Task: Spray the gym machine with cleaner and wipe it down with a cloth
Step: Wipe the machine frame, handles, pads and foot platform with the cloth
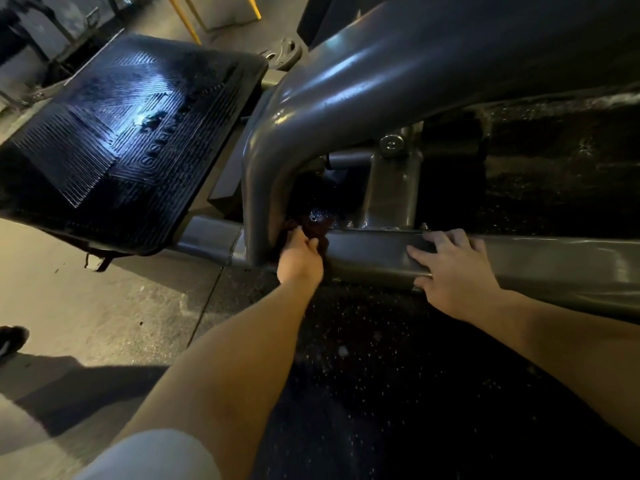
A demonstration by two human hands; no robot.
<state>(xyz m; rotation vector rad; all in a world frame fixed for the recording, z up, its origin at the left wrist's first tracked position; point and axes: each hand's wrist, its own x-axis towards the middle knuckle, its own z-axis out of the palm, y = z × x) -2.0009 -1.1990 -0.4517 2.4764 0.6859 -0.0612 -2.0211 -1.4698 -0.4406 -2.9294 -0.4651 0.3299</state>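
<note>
The gym machine has a thick grey curved tube [346, 84] that bends down to a low grey base beam [377, 254]. My left hand [300, 256] grips a dark red cloth [317, 230] and holds it against the corner where the tube meets the beam. My right hand [450, 268] rests flat on top of the beam, fingers spread, a little to the right of the cloth. A black ribbed footplate [121, 140] with a wet sheen stands to the left. No spray bottle is in view.
Black speckled rubber flooring [398, 375] lies under my arms, and pale concrete floor [86, 306] is to the left. A dark shoe [12, 337] shows at the left edge. Yellow legs [187, 22] stand at the top.
</note>
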